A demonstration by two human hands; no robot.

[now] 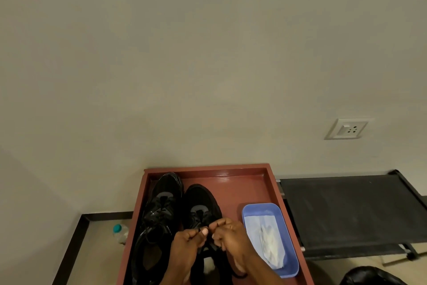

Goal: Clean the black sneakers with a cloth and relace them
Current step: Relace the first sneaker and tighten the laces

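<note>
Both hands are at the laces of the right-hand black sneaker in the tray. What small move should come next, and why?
Probably draw the black lace snug through its eyelet: the left hand and right hand both pinch it over the right-hand black sneaker, and the white cloth already lies in the blue plastic tub.

Red tray (275,194) holds two black sneakers (161,211); blue tub (291,261).
</note>
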